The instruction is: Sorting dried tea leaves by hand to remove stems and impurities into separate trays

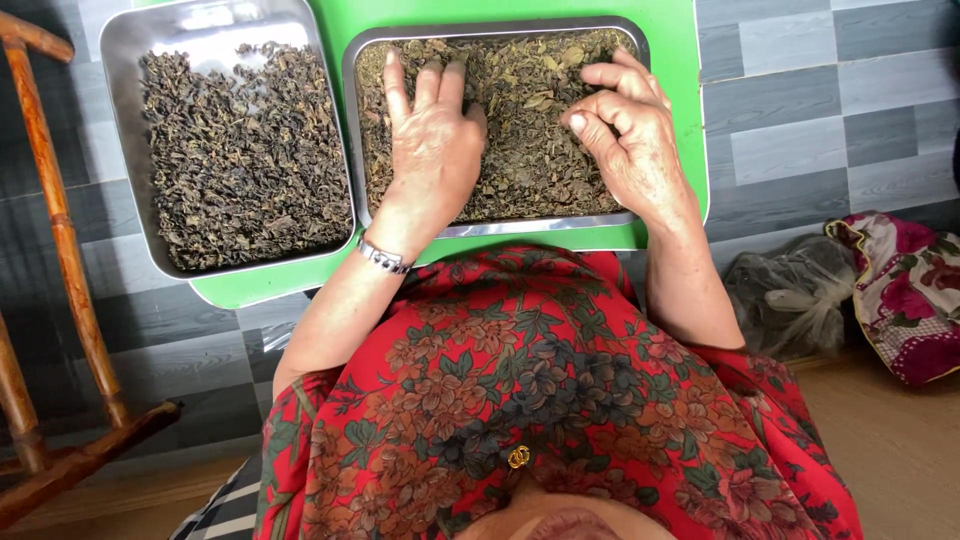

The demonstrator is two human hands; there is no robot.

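Note:
Two steel trays sit side by side on a green table (pixel 670 60). The right tray (pixel 352 120) holds greenish-brown dried leaves (pixel 530 140). My left hand (pixel 432 140) lies flat on those leaves, fingers spread and pointing away from me, a metal bracelet (pixel 383 256) on its wrist. My right hand (pixel 625 125) rests on the same leaves at the tray's right side, fingers curled inward with thumb and fingertips close together; whether it pinches a leaf I cannot tell. The left tray (pixel 120 60) holds darker, curled dried leaves (pixel 240 150).
A wooden chair frame (pixel 60 230) stands at the left over a grey plank-pattern floor (pixel 820 100). A crumpled dark plastic bag (pixel 790 290) and a floral cushion (pixel 910 290) lie at the right. My red floral shirt (pixel 540 400) fills the foreground.

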